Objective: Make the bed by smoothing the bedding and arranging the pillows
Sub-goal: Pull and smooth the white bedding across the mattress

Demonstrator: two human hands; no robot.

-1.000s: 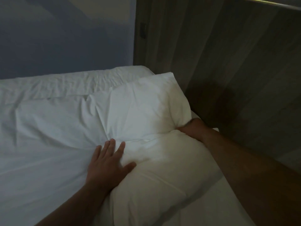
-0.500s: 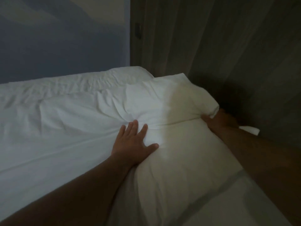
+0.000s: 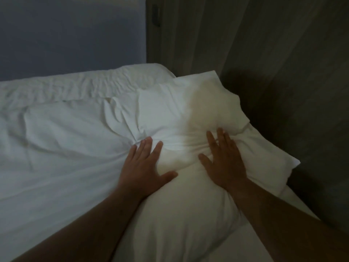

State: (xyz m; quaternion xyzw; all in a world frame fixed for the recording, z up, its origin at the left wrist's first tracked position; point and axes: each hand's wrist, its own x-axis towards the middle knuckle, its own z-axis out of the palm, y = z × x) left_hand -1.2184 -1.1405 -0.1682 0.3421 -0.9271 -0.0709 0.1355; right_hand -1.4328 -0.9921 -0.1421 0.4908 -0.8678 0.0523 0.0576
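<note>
Pressing down on the pillow (image 3: pixel 188 214) at the far right, tight against the headboard (image 3: pixel 273 63) — left hand (image 3: pixel 145 167) flat on its left edge where it meets the duvet (image 3: pixel 56 148), right hand (image 3: pixel 224 163) flat further right, at the crease below a second pillow (image 3: pixel 188 103). Holding nothing: fingers (image 3: pixel 146 148) of both straight and a little spread, thumbs out. To do this well, work with flat palms and even weight, sweeping outward from the crease rather than digging in with fingertips. Probably best to plump the sunk middle first, then square the corners with the second pillow. Mind the bunched folds just beyond the left hand — smooth those leftward afterwards. Avoid shoving the right end over the right-hand edge.
</note>
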